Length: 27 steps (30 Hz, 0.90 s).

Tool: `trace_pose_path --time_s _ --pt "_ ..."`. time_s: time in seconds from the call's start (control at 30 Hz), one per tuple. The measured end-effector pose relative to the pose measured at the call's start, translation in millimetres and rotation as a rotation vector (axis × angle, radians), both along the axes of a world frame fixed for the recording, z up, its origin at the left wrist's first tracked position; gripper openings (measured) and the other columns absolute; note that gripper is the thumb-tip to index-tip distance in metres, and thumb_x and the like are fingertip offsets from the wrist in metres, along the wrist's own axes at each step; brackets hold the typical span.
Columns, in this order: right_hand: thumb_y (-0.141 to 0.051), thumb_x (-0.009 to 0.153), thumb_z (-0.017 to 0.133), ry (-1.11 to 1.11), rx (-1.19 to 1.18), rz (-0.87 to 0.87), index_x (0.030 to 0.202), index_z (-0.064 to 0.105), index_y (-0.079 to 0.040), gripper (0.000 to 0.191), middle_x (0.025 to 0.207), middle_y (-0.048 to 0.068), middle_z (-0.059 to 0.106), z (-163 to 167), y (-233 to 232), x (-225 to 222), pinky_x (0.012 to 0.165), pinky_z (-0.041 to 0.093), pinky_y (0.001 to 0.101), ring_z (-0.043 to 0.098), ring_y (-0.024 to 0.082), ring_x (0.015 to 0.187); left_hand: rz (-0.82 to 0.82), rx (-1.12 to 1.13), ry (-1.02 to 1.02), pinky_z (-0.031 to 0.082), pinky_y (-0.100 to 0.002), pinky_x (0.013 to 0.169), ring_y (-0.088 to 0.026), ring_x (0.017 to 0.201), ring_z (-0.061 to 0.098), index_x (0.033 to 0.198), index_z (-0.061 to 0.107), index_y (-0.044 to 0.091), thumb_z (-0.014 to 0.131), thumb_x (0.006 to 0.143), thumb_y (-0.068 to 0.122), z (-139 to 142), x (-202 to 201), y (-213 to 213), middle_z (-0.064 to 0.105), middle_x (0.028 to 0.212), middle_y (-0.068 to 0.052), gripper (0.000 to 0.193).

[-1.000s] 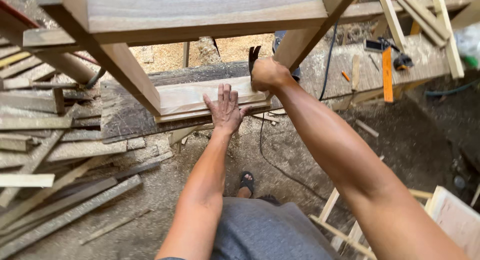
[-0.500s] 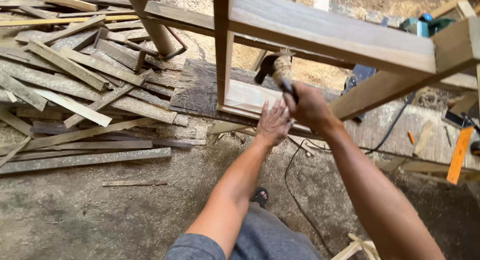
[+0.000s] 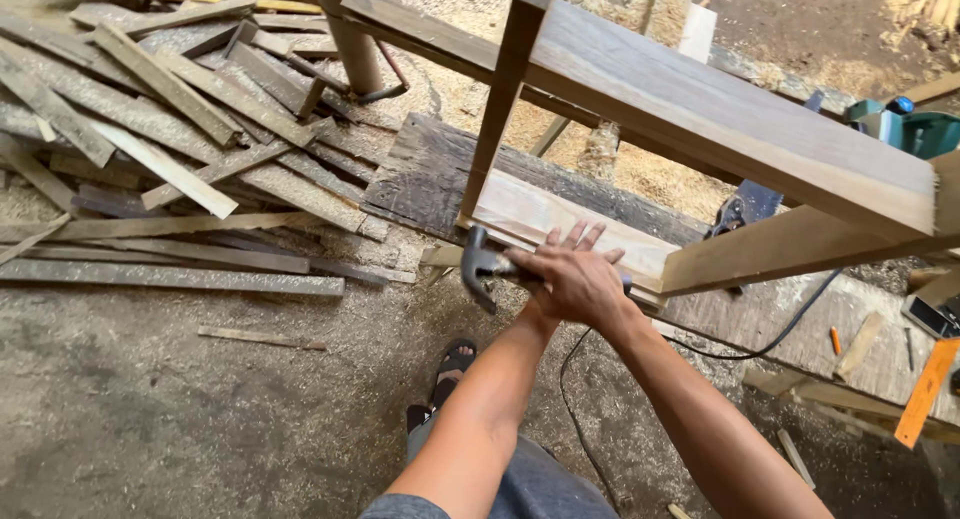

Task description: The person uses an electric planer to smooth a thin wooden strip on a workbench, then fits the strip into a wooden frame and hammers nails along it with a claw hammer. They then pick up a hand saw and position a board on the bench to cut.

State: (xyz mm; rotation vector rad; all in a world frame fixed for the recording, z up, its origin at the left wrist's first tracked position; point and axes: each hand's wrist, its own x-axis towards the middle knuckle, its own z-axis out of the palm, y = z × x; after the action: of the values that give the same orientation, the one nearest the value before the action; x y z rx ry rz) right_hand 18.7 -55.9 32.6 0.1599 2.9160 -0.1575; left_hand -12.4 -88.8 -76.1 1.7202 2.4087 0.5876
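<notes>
A: Okay, hammer (image 3: 480,267) sits low beside the pale board (image 3: 560,224), my right hand (image 3: 575,284) fisted round its handle.
B: Risk?
A: Left hand (image 3: 575,241), fingers spread flat on that board, could get struck, I'd judge.
</notes>
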Motion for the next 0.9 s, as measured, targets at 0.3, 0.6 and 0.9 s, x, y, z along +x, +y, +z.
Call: trace_pose_path --time_s 0.3,0.6,0.9 --pt "-0.034 0.094 0.060 0.168 -0.109 0.124 0.135 0.063 -0.032 0.041 0.120 0.009 0.073 -14 23 7 0.079 0.052 0.0625 0.073 0.035 0.090 0.016 -0.017 0.069 0.001 -0.065 0.122 -0.034 0.158 0.009 0.152 0.041 0.047 0.028 0.102 0.062 -13 -3 7 0.018 0.172 -0.008 0.054" --pt "-0.039 0.098 0.052 -0.096 -0.106 0.051 0.146 0.057 -0.034 0.049 0.113 0.009 0.073 -13 6 -3 0.093 0.042 0.0716 0.070 0.035 0.096 0.061 0.023 0.218 0.008 -0.060 0.127 -0.030 0.160 0.009 0.155 0.039 0.052 0.025 0.103 0.070 -18 3 -1 0.013 0.174 -0.002 0.057" --pt "-0.041 0.105 0.050 -0.081 -0.083 0.055 0.139 0.058 -0.027 0.038 0.106 0.013 0.073 -27 -2 -2 0.086 0.036 0.0834 0.070 0.037 0.096 0.044 -0.115 0.250 0.007 -0.061 0.126 -0.029 0.160 0.008 0.157 0.023 0.056 0.022 0.100 0.071 -14 3 1 0.006 0.174 0.001 0.058"
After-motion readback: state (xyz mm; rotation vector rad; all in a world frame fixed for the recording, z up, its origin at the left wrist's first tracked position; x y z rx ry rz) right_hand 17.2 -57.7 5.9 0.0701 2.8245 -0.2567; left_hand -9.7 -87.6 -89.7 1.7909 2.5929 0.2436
